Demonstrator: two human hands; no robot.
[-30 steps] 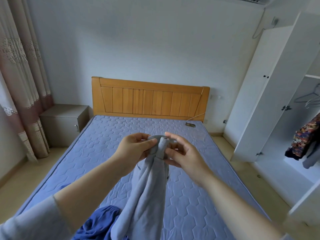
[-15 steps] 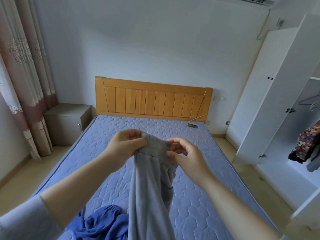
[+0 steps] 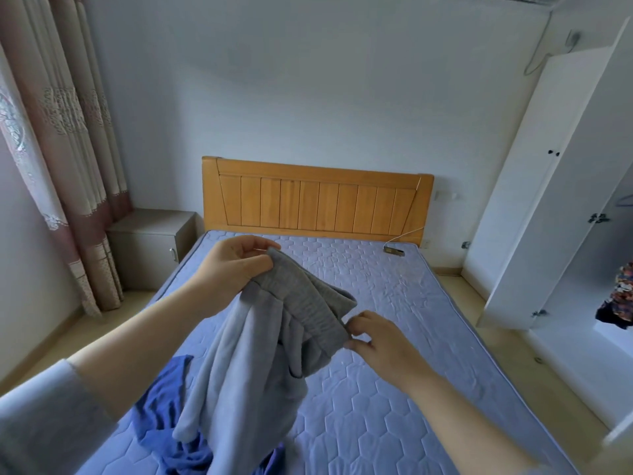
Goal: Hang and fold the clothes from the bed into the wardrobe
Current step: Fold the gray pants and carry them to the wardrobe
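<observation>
At the far left a patterned curtain hangs to the floor with a grey bedside cabinet beside it, neither part of the job. Nearer, a crumpled blue garment lies on the foot of the mattress, apparently waiting its turn. The left hand is raised over the bed, fingers curled and thumb pressed down on one end of a darker ribbed band – the edge of a pale grey fleece garment whose body hangs from that grip, its lower folds draped over the blue one. Whether it is trousers or a top cannot be told. The right hand sits lower and pinches the band's other end between thumb and fingertips, so the band is stretched on a slant between the two hands – most likely to find the garment's top edge and shake it square before folding or hanging. Near the wooden headboard a small device on a cable rests on the mattress. At the right the white wardrobe stands with a door open, a patterned garment already hanging inside, well apart from the hands.
</observation>
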